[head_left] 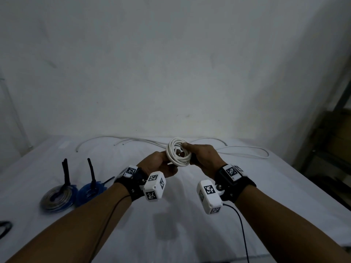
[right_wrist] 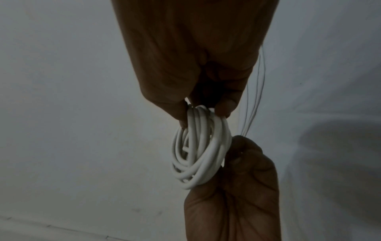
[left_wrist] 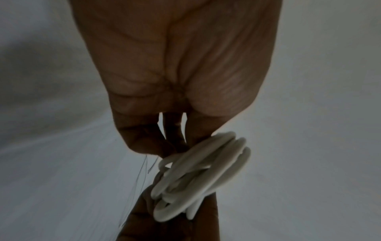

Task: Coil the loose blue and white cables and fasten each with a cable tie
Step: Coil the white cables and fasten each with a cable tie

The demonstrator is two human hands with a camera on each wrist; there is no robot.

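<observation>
A coiled white cable [head_left: 178, 152] [left_wrist: 198, 176] [right_wrist: 201, 148] hangs in the air between both hands above the table. My left hand [head_left: 163, 162] grips the coil's left side. My right hand [head_left: 197, 154] pinches its right side between thumb and fingers [right_wrist: 223, 107]. Several loose white cables [head_left: 245, 151] lie along the back of the white cloth. At the left lie two coils, each with a black cable tie standing up from it: a grey and blue coil [head_left: 57, 198] and a blue coil [head_left: 89, 192].
The table is covered with a white cloth [head_left: 171, 224] and stands against a pale wall. A dark cable end [head_left: 4, 226] shows at the left edge. Shelving with boxes [head_left: 334, 141] stands at the right.
</observation>
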